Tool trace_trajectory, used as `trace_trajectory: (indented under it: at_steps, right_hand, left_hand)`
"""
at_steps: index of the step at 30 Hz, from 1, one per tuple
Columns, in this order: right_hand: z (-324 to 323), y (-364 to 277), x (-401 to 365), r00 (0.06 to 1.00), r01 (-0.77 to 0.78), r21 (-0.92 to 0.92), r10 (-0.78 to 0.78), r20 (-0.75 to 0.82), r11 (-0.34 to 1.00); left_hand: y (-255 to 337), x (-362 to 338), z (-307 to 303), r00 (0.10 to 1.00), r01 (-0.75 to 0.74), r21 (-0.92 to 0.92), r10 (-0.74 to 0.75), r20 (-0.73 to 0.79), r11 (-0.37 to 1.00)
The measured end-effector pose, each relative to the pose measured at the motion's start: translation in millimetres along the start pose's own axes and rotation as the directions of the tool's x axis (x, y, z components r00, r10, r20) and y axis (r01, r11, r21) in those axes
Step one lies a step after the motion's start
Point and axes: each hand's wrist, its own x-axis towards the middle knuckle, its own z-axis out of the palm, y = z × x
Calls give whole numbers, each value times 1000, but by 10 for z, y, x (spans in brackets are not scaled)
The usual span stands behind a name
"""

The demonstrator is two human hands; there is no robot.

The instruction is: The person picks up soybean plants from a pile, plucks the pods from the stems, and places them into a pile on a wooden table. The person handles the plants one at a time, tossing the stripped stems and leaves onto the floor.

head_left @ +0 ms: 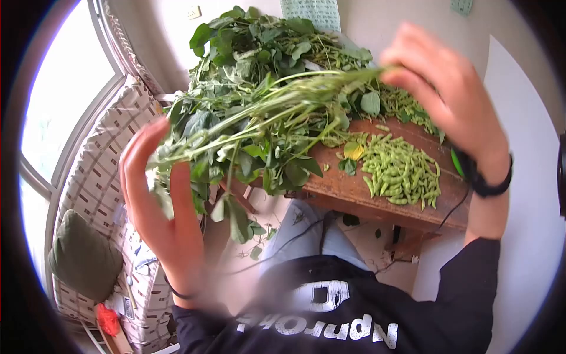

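Item: bundle of stalks [277, 103], thin, pale green and stringy, hanging in the air over the near edge of a wooden table [354, 197]. Its long axis is running from upper right down to lower left, with bare stem ends pointing right and broad, soft leaves drooping at the left. The right hand [448, 100] is pinching the stem ends tight, while the left hand [156, 200] (blurred) is lying open and flat against the leafy end. Behind it a leafy heap [259, 41] is covering the table, and plump, fuzzy pods [401, 171] are lying piled on the reddish boards.
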Motion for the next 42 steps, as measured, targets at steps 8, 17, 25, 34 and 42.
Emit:
trace_trajectory:
  at_steps: [8, 17, 25, 34, 42]
  right_hand:
    - [119, -480, 603, 913, 332, -379, -395, -101, 864]
    - [1669, -1149, -319, 741, -159, 534, 458, -491, 830]
    - [2275, -1552, -1371, 538, -525, 811, 839, 83, 256]
    - [2250, -1662, -1329, 719, -497, 821, 663, 207, 282]
    - [2236, -1497, -1335, 752, -455, 825, 641, 156, 334]
  left_hand:
    - [-243, 653, 644, 892, 345, -529, -96, 441, 775]
    - [-505, 645, -37, 911, 261, -742, -411, -21, 617]
    - [-518, 831, -272, 878, 133, -745, -427, -219, 654]
    - [-696, 912, -740, 935, -2, -370, -129, -330, 929]
    - [-1315, 2177, -1117, 922, -230, 718, 383, -55, 657]
